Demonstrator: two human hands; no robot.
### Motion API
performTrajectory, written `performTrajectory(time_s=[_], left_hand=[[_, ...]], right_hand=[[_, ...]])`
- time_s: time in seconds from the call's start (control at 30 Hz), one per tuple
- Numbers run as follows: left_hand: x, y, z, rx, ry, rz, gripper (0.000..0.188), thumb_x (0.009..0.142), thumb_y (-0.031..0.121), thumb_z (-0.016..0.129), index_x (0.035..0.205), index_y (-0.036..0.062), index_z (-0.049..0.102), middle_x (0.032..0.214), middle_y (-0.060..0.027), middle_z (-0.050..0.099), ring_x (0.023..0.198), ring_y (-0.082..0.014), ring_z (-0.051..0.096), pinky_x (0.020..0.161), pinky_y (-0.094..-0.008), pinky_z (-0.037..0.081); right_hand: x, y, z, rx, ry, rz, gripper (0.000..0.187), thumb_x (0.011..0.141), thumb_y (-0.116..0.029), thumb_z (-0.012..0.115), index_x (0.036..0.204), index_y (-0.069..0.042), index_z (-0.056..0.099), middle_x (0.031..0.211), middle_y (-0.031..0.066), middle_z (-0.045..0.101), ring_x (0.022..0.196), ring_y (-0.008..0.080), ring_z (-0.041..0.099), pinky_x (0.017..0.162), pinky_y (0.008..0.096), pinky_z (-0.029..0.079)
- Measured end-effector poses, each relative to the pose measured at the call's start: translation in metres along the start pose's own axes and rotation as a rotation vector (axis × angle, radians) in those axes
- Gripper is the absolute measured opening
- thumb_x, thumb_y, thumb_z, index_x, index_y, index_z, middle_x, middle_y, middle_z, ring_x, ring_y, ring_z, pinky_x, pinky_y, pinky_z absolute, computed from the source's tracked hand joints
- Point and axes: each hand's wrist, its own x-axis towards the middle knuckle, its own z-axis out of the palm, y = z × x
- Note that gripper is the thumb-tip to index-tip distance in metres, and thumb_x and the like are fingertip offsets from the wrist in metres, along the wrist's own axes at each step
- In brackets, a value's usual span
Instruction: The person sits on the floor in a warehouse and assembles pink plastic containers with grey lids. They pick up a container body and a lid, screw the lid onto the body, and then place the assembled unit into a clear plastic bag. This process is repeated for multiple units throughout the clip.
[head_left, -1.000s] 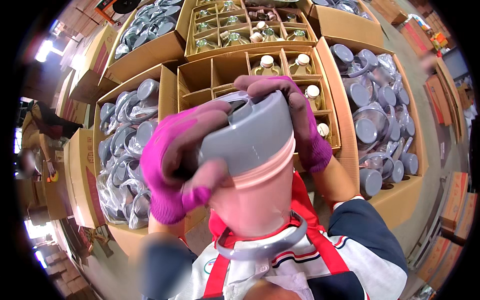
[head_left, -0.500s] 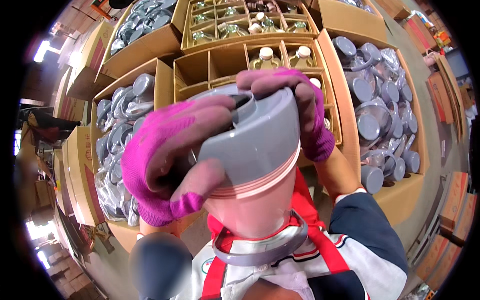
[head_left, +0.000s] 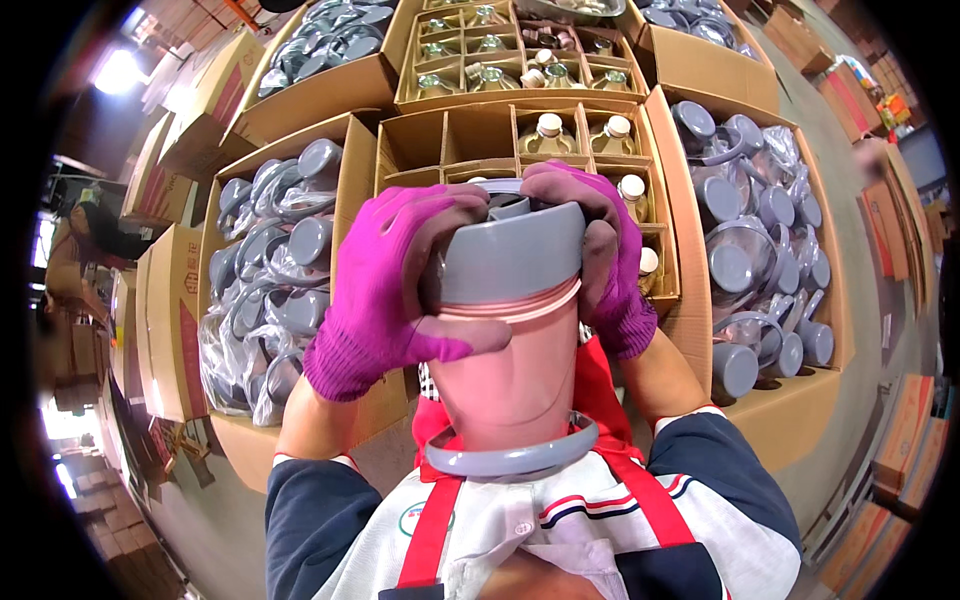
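Both hands are wrapped in magenta knit gloves and clamped on the same thing: a grey lid (head_left: 510, 255) sitting on top of a pink bottle (head_left: 515, 385). The left hand (head_left: 385, 290) is closed around the lid's left side, thumb laid across the front just where grey meets pink, while the right hand (head_left: 600, 250) is curled over the top and right side of the lid. The bottle is held upright, close to the chest, well above the boxes, and its lower end is ringed by a grey loop handle (head_left: 510, 458) that hangs right in front of a red apron (head_left: 600, 400). Directly behind the hands, a cardboard box with dividers (head_left: 450, 135) is seen, with clear bottles with pale caps (head_left: 550, 128) standing in the cells along its far edge and right side; the near cells are mostly hidden by the hands. To the left, an open carton (head_left: 240, 440) is stuffed with grey lids in clear plastic bags (head_left: 275, 290). To the right, another carton (head_left: 800, 400) is filled with more bagged grey lids (head_left: 750, 250), some with loop handles showing. Beyond the divider box, a second divided box (head_left: 520, 55) with small glass pieces can be made out near the top edge, flanked by more cartons of grey parts. The floor (head_left: 860, 330) is bare concrete on the right.
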Motion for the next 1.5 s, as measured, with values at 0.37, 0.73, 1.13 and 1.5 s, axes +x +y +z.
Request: performTrajectory(time_s=[0.37, 0.73, 1.13, 1.5], left_hand=[[-0.014, 0.023, -0.008, 0.011, 0.035, -0.128, 0.064, 0.064, 0.023, 0.09, 0.118, 0.0029, 0.061, 0.123, -0.0144, 0.063, 0.111, -0.0327, 0.061, 0.096, -0.0413, 0.047], [-0.023, 0.014, 0.017, -0.027, 0.43, -0.012, 0.037, 0.103, 0.031, 0.044, 0.098, 0.0028, 0.068, 0.102, -0.0158, 0.07, 0.095, -0.0331, 0.063, 0.087, -0.0411, 0.046], [-0.036, -0.055, -0.012, -0.466, 0.115, 0.064, 0.067, 0.1, 0.058, 0.034, 0.126, 0.0038, 0.065, 0.143, -0.0175, 0.053, 0.133, -0.0315, 0.049, 0.114, -0.045, 0.033], [-0.053, -0.049, -0.023, -0.621, 0.223, -0.031, 0.037, 0.092, 0.032, 0.061, 0.117, 0.0065, 0.071, 0.123, -0.0117, 0.068, 0.124, -0.0346, 0.056, 0.111, -0.0466, 0.036]], right_hand=[[0.003, -0.055, 0.03, -0.575, -0.053, -0.295, 0.034, 0.1, -0.025, 0.052, 0.126, -0.004, 0.059, 0.126, 0.0153, 0.06, 0.12, 0.0368, 0.055, 0.11, 0.0471, 0.036], [0.013, -0.012, 0.005, 0.383, -0.009, 0.323, 0.059, 0.106, -0.048, 0.034, 0.127, 0.001, 0.058, 0.13, 0.0155, 0.061, 0.126, 0.0269, 0.054, 0.108, 0.0395, 0.039], [0.029, -0.067, 0.03, -0.217, -0.158, 0.236, 0.074, 0.105, -0.059, 0.024, 0.122, 0.0, 0.065, 0.122, 0.014, 0.066, 0.116, 0.0244, 0.06, 0.1, 0.037, 0.046], [0.019, -0.056, 0.017, -0.206, -0.248, 0.238, 0.077, 0.105, -0.059, 0.017, 0.122, 0.0, 0.064, 0.125, 0.0145, 0.063, 0.118, 0.0249, 0.059, 0.106, 0.0369, 0.041]])
